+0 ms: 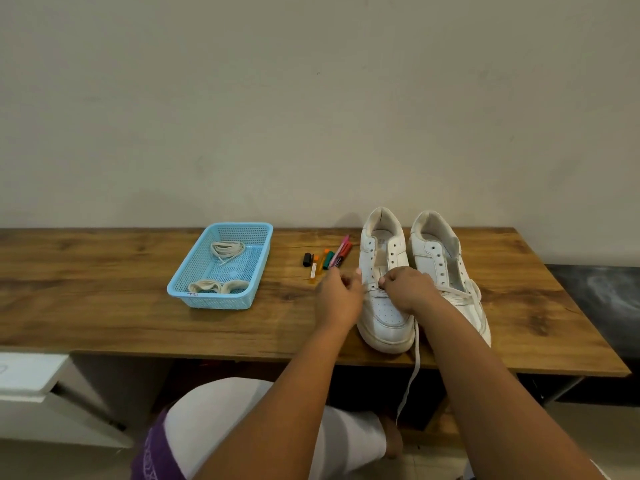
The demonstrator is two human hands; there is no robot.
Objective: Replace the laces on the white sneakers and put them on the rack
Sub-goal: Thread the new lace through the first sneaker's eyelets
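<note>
On the right half of the desk (104,271), two white sneakers side by side, toes toward the near edge, heels toward the wall. Left sneaker (382,289) under both hands; right sneaker (446,265) touching it or nearly so, eyelets bare, with part of a lace (417,358) lying across its forefoot. Same lace running down between the two toes, over the desk edge, hanging free below.

Step in hand, by the look of it: threading the lowest eyelets of the left sneaker. Best done by pinching the lace close to its tip, feeding it straight through the eyelet, then drawing both ends to equal length before crossing upward. Worth keeping the flat lace untwisted and minding the long dangling tail, liable to snag or drag the end back out.

Right hand (407,289) over the lower lacing area, fingers curled, seemingly pinching the lace at the eyelet row, though the exact contact is hidden. Left hand (341,296) just beside the sneaker's outer edge, thumb and fingertips drawn together; whether on a lace end, cannot tell.

Just left of the sneakers, a small cluster of markers (329,258). Farther left, a blue basket (194,268) holding coiled laces (227,249). No rack in view.
</note>
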